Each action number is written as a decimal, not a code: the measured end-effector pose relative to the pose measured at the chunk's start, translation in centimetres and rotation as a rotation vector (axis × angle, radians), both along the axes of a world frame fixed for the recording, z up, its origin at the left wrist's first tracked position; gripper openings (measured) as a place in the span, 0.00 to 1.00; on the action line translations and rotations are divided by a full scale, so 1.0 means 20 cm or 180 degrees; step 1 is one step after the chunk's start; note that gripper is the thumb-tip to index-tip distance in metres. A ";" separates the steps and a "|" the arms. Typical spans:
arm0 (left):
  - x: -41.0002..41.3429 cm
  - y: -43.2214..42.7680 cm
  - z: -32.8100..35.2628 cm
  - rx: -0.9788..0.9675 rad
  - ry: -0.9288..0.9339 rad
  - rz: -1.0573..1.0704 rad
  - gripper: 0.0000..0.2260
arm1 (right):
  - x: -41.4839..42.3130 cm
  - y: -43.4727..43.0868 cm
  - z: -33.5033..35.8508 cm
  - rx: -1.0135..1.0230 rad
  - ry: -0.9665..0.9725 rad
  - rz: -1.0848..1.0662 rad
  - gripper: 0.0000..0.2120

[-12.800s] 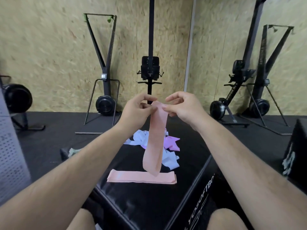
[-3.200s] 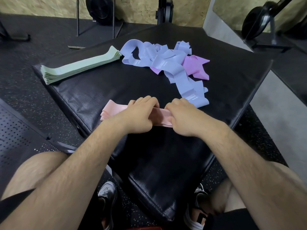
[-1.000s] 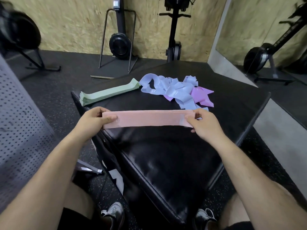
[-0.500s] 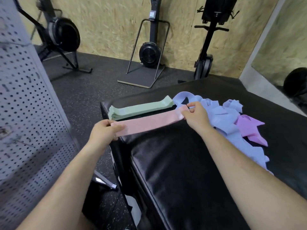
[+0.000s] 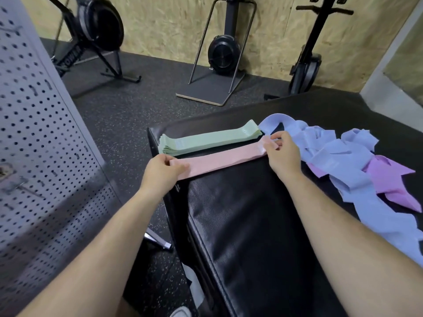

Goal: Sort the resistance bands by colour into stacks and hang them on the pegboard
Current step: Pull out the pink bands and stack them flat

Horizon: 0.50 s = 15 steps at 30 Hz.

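Left hand (image 5: 160, 172) and right hand (image 5: 282, 152) each pinch one end of the pink band stack (image 5: 219, 160), centre frame. An uneven release could fan it out or nudge the green stack (image 5: 206, 139).

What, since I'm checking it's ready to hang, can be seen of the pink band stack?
The pink band stack is a long, flat, pale pink strip, matte and rubbery-looking; its layers cannot be counted. It stretches straight over the black padded box near its edge, parallel to the green band stack and apart from it. The left hand grips one end, the right hand pinches the other. Whether it rests on the box cannot be told.
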<state>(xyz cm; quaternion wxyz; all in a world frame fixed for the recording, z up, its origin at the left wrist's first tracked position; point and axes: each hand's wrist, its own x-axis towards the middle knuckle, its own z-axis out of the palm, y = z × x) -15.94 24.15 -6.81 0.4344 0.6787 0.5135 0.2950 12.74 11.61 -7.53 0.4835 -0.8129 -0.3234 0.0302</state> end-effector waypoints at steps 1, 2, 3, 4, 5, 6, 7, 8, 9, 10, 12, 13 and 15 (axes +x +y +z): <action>0.00 -0.01 0.00 0.0043 0.0014 0.0017 0.09 | 0.00 0.00 0.00 -0.0077 -0.0094 0.0004 0.07; 0.01 -0.01 0.01 0.0089 0.0029 0.0038 0.07 | 0.00 0.00 0.00 -0.0140 -0.0189 -0.0008 0.08; 0.01 -0.02 0.01 0.0132 0.0048 0.0065 0.06 | 0.00 0.00 -0.01 -0.0186 -0.0276 -0.0041 0.07; 0.01 -0.03 0.02 0.0174 0.0064 0.0085 0.05 | 0.00 0.00 -0.01 -0.0211 -0.0338 -0.0078 0.06; 0.00 -0.04 0.02 0.0220 0.0077 0.0094 0.06 | 0.00 0.00 -0.02 -0.0223 -0.0375 -0.0105 0.06; 0.00 -0.04 0.02 0.0286 0.0102 0.0078 0.07 | 0.00 -0.01 -0.02 -0.0224 -0.0396 -0.0118 0.06; 0.00 -0.04 0.02 0.0368 0.0159 0.0036 0.08 | -0.01 -0.01 -0.02 -0.0236 -0.0419 -0.0134 0.08; 0.00 -0.05 0.02 0.0453 0.0236 -0.0016 0.08 | -0.02 -0.02 -0.02 -0.0268 -0.0454 -0.0156 0.09; -0.01 -0.05 0.02 0.0536 0.0307 -0.0055 0.08 | -0.03 -0.02 -0.01 -0.0318 -0.0517 -0.0179 0.11; -0.01 -0.04 0.01 0.0619 0.0362 -0.0092 0.08 | -0.03 -0.03 -0.02 -0.0377 -0.0603 -0.0187 0.10; -0.01 -0.05 -0.01 0.0774 0.0453 -0.0158 0.07 | -0.04 -0.03 -0.03 -0.0513 -0.0740 -0.0143 0.08; -0.01 -0.05 -0.01 0.0855 0.0526 -0.0164 0.07 | -0.04 -0.03 -0.03 -0.0562 -0.0757 -0.0124 0.08; 0.00 -0.07 0.00 0.1087 0.0806 -0.0095 0.10 | -0.04 -0.04 -0.03 -0.0575 -0.0740 -0.0157 0.12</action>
